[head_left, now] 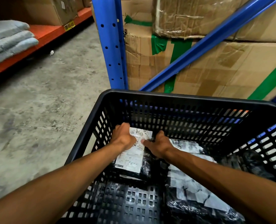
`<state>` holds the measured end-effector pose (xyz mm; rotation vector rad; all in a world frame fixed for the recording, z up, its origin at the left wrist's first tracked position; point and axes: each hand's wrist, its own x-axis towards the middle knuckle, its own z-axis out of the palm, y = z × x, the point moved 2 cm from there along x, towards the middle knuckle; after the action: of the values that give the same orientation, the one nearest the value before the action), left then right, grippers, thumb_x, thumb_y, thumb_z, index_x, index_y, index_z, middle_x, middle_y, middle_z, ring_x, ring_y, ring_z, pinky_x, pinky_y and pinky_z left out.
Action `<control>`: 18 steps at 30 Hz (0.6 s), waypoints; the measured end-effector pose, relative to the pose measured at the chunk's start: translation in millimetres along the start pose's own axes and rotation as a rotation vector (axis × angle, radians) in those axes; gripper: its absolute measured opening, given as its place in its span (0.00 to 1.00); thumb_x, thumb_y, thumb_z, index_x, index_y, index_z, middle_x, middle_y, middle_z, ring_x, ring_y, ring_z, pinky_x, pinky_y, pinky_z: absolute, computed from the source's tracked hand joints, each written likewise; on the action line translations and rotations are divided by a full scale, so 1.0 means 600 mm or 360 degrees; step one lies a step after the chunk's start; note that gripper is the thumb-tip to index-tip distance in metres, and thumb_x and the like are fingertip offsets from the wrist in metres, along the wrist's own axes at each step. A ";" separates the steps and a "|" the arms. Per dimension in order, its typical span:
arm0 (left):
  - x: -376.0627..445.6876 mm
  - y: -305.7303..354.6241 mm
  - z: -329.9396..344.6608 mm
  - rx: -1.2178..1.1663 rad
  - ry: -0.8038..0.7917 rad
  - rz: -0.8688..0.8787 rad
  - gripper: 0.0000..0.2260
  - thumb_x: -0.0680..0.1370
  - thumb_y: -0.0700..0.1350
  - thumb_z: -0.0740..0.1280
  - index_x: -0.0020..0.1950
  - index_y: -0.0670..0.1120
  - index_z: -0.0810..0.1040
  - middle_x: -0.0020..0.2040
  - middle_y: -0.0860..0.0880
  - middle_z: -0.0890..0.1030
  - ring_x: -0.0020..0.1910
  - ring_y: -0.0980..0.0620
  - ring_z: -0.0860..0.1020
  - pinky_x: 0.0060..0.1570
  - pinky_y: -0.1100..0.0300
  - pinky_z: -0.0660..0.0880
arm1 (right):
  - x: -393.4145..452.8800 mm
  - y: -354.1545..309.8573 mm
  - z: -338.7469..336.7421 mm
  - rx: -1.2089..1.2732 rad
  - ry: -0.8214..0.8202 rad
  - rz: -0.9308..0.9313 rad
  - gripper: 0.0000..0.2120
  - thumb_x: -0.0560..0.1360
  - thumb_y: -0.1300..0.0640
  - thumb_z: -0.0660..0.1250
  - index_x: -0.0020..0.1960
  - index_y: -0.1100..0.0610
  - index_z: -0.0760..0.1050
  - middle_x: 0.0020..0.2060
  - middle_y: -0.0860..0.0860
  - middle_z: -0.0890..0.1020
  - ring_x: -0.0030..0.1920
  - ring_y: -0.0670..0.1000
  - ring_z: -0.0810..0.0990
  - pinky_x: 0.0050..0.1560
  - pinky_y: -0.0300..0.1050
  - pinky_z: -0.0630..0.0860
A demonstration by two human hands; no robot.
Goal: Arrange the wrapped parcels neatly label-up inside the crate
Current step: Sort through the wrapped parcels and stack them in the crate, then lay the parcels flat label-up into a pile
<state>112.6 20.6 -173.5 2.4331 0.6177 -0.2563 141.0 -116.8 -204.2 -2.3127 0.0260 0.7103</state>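
Gripping the parcel (134, 148) with your left hand (123, 137) and right hand (157, 145), fingers closed on its edges, you risk it flipping label-down against the crate (182, 98) wall.

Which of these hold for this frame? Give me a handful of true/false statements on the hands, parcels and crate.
1. Both hands are inside the black crate. True.
2. The left hand and right hand grip the same parcel. True.
3. That parcel's white label faces down. False: the label faces up.
4. It is the only parcel in the crate. False: a second labelled parcel lies to its right.
5. The crate's floor is fully covered. False: perforated floor shows at the near left.
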 end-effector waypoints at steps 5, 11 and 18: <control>-0.005 0.001 -0.006 0.0096 -0.0064 0.0048 0.15 0.75 0.36 0.68 0.61 0.41 0.75 0.59 0.46 0.75 0.54 0.45 0.78 0.48 0.54 0.79 | -0.019 -0.023 -0.017 -0.0196 -0.0213 -0.0002 0.21 0.77 0.47 0.67 0.60 0.62 0.68 0.47 0.56 0.79 0.37 0.50 0.78 0.28 0.35 0.74; -0.057 0.053 -0.002 0.0546 -0.0035 0.0673 0.20 0.77 0.47 0.67 0.69 0.46 0.72 0.71 0.45 0.69 0.71 0.44 0.65 0.67 0.52 0.67 | -0.099 -0.043 -0.136 -0.1075 -0.0316 -0.0349 0.26 0.74 0.45 0.69 0.69 0.54 0.71 0.66 0.54 0.76 0.63 0.55 0.75 0.58 0.45 0.73; -0.170 0.058 0.052 0.1049 -0.1029 0.1388 0.48 0.73 0.47 0.72 0.79 0.55 0.39 0.80 0.50 0.38 0.78 0.52 0.35 0.72 0.54 0.34 | -0.235 0.085 -0.190 -0.1562 -0.0945 -0.0011 0.55 0.65 0.41 0.76 0.78 0.41 0.41 0.80 0.46 0.48 0.79 0.55 0.51 0.75 0.59 0.56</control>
<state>39.3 -60.5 -147.9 2.7015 -0.9255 -0.9113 65.6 -252.5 -97.3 -2.8444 -0.7506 1.6471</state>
